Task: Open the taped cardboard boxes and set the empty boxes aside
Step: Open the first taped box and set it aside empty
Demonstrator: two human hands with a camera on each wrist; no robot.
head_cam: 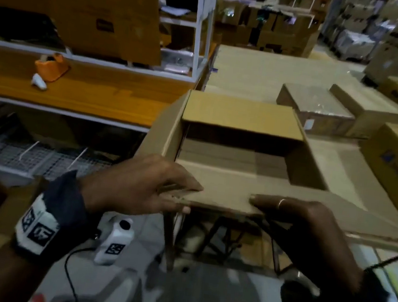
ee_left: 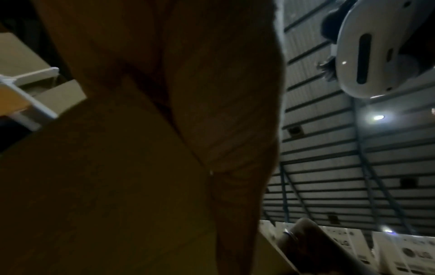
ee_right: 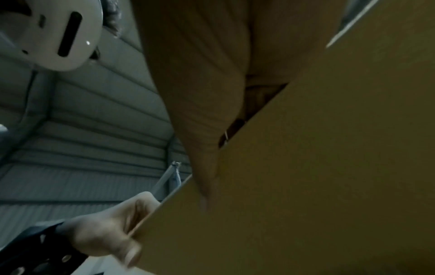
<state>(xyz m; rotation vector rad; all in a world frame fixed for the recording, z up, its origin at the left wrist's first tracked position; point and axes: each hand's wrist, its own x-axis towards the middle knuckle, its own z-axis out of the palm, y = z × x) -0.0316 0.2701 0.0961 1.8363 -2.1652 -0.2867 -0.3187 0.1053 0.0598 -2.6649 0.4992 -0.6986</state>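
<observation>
An open, empty cardboard box is held up in front of me in the head view, its flaps spread and its inside bare. My left hand pinches the near flap at its left end, fingers on top and thumb beneath. My right hand, with a ring on one finger, grips the same flap further right. In the right wrist view the flap fills the frame with my right palm against it and my left hand pinching its edge. The left wrist view is mostly dark palm and cardboard.
An orange tape dispenser lies on a wooden shelf to the left. Closed cardboard boxes sit to the right on a flat cardboard surface. A white bottle and a dark stool frame stand below.
</observation>
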